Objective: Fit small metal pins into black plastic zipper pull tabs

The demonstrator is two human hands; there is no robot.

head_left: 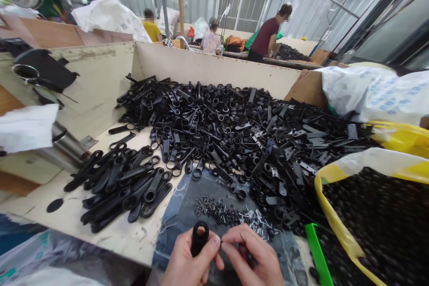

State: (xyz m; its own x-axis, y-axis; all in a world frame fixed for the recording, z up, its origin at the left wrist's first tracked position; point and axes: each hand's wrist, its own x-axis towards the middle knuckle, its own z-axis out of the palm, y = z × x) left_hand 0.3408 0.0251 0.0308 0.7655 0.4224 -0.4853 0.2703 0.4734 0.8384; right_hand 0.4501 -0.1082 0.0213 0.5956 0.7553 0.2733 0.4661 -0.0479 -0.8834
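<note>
My left hand (189,261) is closed around a black plastic piece with a ring-shaped end (197,246), which points upward between thumb and fingers. Close beside it, my right hand (254,257) has thumb and forefinger pinched at the left thumb; whatever they hold is too small to name. Both hands are over a dark cloth mat (177,228). Just beyond them lie small black bits (214,210) and a scatter of thin silver pins (256,221).
A large heap of black ring-ended parts (201,120) fills the tray behind the mat. More black handles (134,187) lie at left, near a metal cylinder (69,145). At right stand a green strip (318,254) and a yellow-white bag (330,212) of dark pieces. People work farther back.
</note>
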